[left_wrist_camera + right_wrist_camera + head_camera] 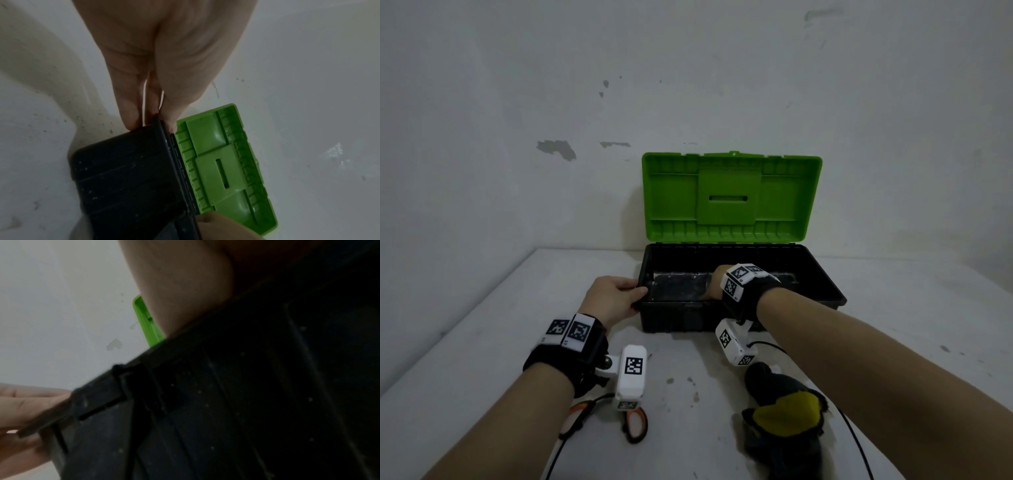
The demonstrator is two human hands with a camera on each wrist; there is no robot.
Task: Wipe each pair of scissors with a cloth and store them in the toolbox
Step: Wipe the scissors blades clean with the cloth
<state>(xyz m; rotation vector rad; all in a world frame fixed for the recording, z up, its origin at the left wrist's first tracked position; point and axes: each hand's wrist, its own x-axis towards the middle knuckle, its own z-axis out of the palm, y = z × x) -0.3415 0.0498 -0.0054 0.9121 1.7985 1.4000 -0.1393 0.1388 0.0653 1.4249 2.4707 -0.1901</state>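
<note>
Scissors [631,425] with orange handles are seen on the table [482,325], near the left forearm, behind the left hand [613,299], which grips the toolbox [822,284] corner. The right hand [717,286] is lowered inside; its grasp cannot be told. A cloth [787,416] lies nearby.

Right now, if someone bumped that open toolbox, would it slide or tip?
Probably slide: the toolbox looks like light plastic on a smooth table. The upright green lid might tilt it backward. The left hand gripping its rim likely steadies it.
</note>
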